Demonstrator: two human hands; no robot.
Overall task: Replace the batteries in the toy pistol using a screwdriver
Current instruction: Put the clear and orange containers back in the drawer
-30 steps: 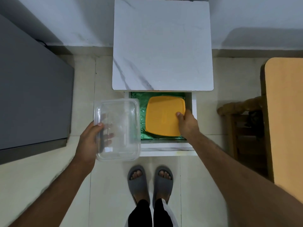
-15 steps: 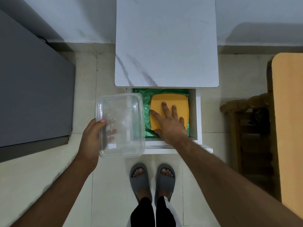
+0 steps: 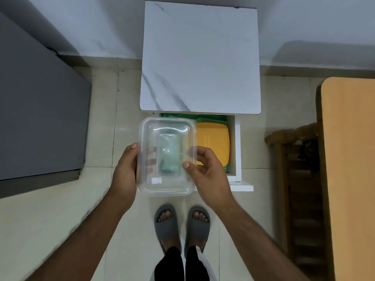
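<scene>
I hold a clear plastic container (image 3: 166, 155) over the left half of an open white drawer (image 3: 237, 151). My left hand (image 3: 124, 169) grips its left edge, thumb on the rim and fingers underneath. On the container's right edge my right hand (image 3: 205, 165) takes hold, fingers curled against the wall. The container looks empty; green lining shows through its base. An orange lid (image 3: 213, 142) lies flat in the drawer's right half on green lining (image 3: 211, 118). No toy pistol, batteries or screwdriver are in view.
The drawer belongs to a white marble-patterned side table (image 3: 199, 57) against the wall. A dark grey cabinet (image 3: 40, 118) stands to the left. An orange tabletop (image 3: 351, 159) and a wooden chair (image 3: 298, 159) are on the right. My feet in grey slippers (image 3: 181, 224) stand on pale tiles.
My right hand left the orange lid in the drawer and came to the container's right edge. My left hand carried the container right, over the drawer.
</scene>
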